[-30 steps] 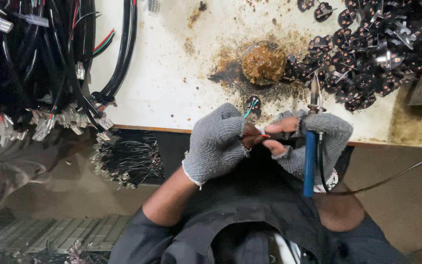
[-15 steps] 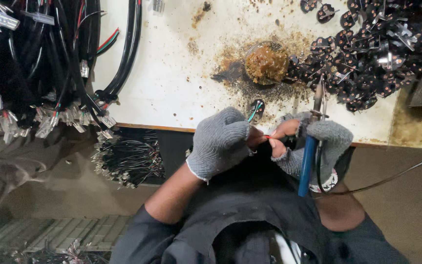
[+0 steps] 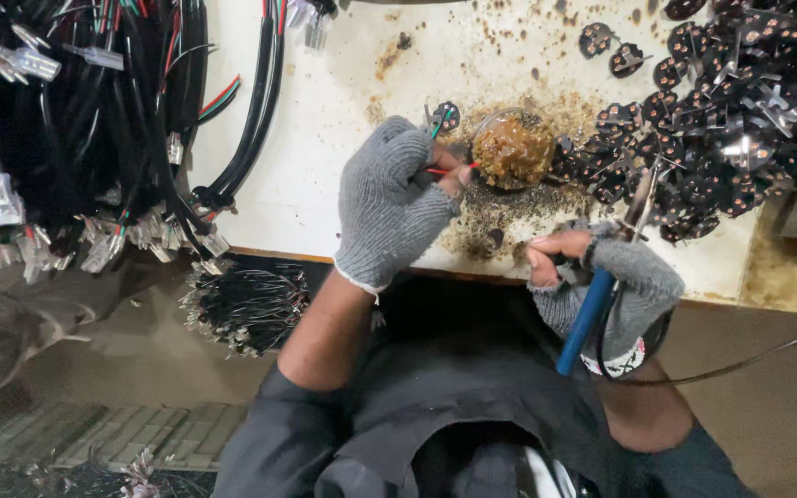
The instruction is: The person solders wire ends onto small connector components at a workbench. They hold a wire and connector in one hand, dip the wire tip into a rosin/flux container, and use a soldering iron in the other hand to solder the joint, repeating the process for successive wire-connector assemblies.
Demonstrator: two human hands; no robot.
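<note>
- Fingertips point(image 3: 452, 177) of my left hand point(image 3: 389, 207), bare past the cut ends of a grey knit glove, are pinched narrow on a small wire piece point(image 3: 443, 120) with red and green leads, holding it just left of the brown flux pot point(image 3: 513, 148).
- Far left, a thick mass of black cable harnesses point(image 3: 66, 120) with white connectors covers that end of the white bench point(image 3: 325, 138), which is stained brown around the pot.
- Below the bench edge, a bundle of short black wires point(image 3: 246, 309) lies well apart from both hands.
- At the centre, the wire piece sits above the bench, its red lead reaching toward the pot's rim; I cannot tell whether it touches.
- Around the pot the bench is crusted with brown residue point(image 3: 500, 217).
- To the right, my right hand point(image 3: 601, 277), also in a grey fingerless glove, is wrapped shut around the blue-handled soldering iron point(image 3: 592, 309), gripped like a pen.
- Its metal tip point(image 3: 643, 189) points up and away from me, near the right side of the pot and apart from the wire piece.
- A thin dark cord point(image 3: 749, 361) trails from that hand off to the right.
- Far right, a heap of small dark round parts point(image 3: 740, 101) with metal tabs fills the bench corner, its nearest pieces just beside the iron's tip.
</note>
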